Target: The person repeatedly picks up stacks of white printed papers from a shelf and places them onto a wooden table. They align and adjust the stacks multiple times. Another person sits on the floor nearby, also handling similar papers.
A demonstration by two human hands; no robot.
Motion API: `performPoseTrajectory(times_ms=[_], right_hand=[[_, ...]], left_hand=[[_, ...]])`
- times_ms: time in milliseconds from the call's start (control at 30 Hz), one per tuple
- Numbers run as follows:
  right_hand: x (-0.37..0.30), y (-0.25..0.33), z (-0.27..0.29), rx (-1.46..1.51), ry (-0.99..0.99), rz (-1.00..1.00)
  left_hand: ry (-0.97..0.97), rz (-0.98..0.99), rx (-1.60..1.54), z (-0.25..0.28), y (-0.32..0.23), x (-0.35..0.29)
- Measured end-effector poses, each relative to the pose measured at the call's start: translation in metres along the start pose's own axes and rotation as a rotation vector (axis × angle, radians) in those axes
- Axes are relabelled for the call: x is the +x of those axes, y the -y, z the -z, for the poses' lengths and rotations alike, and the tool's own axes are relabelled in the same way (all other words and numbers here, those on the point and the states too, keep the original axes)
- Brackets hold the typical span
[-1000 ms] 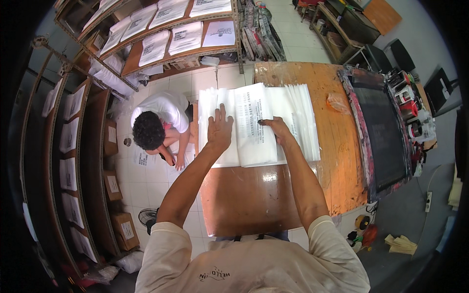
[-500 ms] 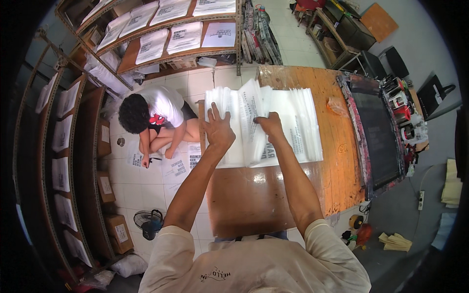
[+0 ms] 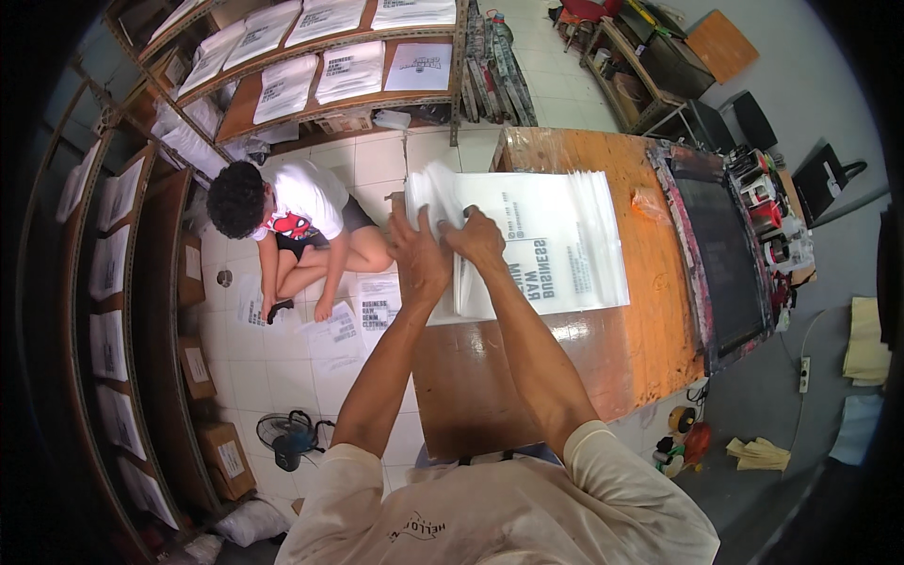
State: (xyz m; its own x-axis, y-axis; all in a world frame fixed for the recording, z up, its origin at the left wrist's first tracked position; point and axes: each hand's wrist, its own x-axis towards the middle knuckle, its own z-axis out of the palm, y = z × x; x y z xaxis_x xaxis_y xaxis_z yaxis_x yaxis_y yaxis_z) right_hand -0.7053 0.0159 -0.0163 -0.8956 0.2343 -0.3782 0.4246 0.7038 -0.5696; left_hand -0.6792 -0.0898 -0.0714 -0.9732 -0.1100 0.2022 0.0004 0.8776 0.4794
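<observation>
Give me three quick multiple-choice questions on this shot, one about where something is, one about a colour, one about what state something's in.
1. Where is the black screen frame?
A. on the table's right end
B. on the floor by the fan
C. on the top shelf

2. What colour is the shirt of the person sitting on the floor?
A. green
B. white
C. black

3. How do the two hands stand on the bag stack?
A. both lifted clear of it
B. only one touching it
C. both on its left part, close together

Answers:
1. A, the frame lies along the right end of the wooden table.
2. B, the shirt is white with a red patch.
3. C, the left hand and right hand sit side by side on the bags.
</observation>
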Motion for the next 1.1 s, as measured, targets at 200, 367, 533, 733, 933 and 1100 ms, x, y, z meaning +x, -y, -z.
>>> performPoseTrajectory(times_ms=[200,367,533,733,933,1100], right_hand=[[0.017,-0.026,-0.041,0.223,0.18,0.116],[0.045,-0.062,-0.072,0.329,0.106,0.164],[0.012,-0.09,-0.006,0.694,0.073,0.258],[0.016,-0.214,0.126,-0.206,-0.714,-0.126],[0.044,-0.239,0.129,-0.148,-0.161,-0.339],[0.057,-0.253,0.127,-0.013,-0.122,-0.349]], left_hand=[[0.151,0.22,-0.476,-0.042,0.071,0.014],[0.412,0.499,-0.793,-0.017,0.042,0.034],[0.155,0.328,-0.357,-0.009,0.001,0.019],[0.259,0.504,-0.017,-0.014,-0.01,0.017],[0.325,0.551,-0.556,-0.038,0.047,0.04],[0.36,0.439,-0.791,-0.046,0.057,0.047]])
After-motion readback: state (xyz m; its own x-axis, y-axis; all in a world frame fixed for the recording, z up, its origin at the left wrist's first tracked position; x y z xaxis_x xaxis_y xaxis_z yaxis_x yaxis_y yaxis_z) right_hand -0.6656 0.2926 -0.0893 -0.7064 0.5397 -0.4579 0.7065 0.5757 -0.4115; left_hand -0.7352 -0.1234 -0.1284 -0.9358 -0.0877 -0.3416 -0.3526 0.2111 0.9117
